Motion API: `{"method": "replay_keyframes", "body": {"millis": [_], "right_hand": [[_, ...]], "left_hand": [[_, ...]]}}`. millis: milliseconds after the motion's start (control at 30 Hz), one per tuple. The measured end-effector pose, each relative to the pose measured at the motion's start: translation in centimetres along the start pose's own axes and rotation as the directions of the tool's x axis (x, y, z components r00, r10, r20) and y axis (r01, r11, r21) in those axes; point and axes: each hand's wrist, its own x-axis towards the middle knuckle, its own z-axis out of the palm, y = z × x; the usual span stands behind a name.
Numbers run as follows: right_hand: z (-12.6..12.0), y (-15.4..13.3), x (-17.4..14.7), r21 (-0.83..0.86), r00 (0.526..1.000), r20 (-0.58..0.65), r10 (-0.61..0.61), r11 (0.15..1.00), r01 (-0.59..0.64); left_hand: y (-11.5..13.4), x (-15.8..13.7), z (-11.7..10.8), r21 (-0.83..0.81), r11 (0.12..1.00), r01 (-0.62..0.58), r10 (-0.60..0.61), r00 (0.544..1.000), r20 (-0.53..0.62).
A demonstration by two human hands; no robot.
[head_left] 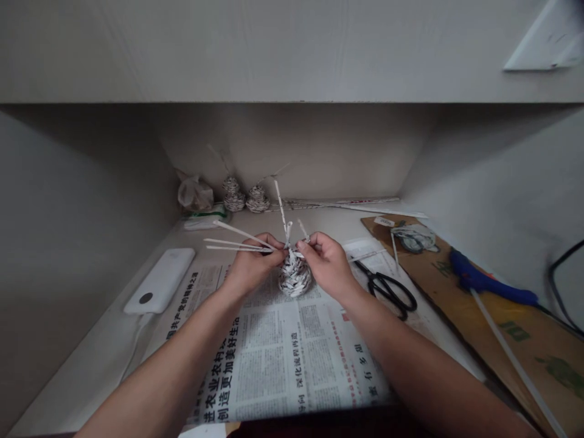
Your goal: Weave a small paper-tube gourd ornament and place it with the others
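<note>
Between my hands a small gourd-shaped weaving of rolled paper strips (pixel 294 277) stands on a spread newspaper (pixel 274 359). Several paper strips (pixel 244 233) stick out from its top, some to the left and one upward. My left hand (pixel 259 258) is closed, with thumb and fingers pinching strips at the left of the neck. At the right of the neck, my right hand (pixel 326 258) pinches a paper strip between thumb and forefinger. The fingertips partly hide the top of the weaving.
Black scissors (pixel 387 289) lie on the newspaper's right. Farther right are cardboard (pixel 493 322) and a blue glue gun (pixel 490 283). A white power bank (pixel 159 280) with a cable lies left. Two woven gourds (pixel 234 198), a plastic bag (pixel 195 193) and long paper strips (pixel 342 204) sit at the back.
</note>
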Motion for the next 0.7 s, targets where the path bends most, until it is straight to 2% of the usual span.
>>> {"method": "replay_keyframes", "body": {"millis": [100,300,500,700], "right_hand": [[0.1,0.1,-0.3,-0.027,0.999,-0.028,-0.031,0.999,0.031],[0.3,-0.7,-0.5,0.081,0.999,0.023,-0.031,0.996,0.03],[0.2,-1.2,-0.7,0.165,0.999,-0.014,-0.047,0.985,0.049],[0.2,-0.6,-0.2,0.132,1.0,-0.012,-0.014,0.991,0.016]], "left_hand": [[0.1,0.0,-0.1,0.019,1.0,-0.024,0.024,1.0,0.009],[0.0,0.0,0.0,-0.039,0.998,-0.041,0.042,0.999,0.024],[-0.1,0.1,0.2,-0.113,0.993,-0.029,0.03,0.999,0.013],[-0.7,0.1,0.1,-0.014,0.997,-0.069,0.069,0.998,0.011]]}}
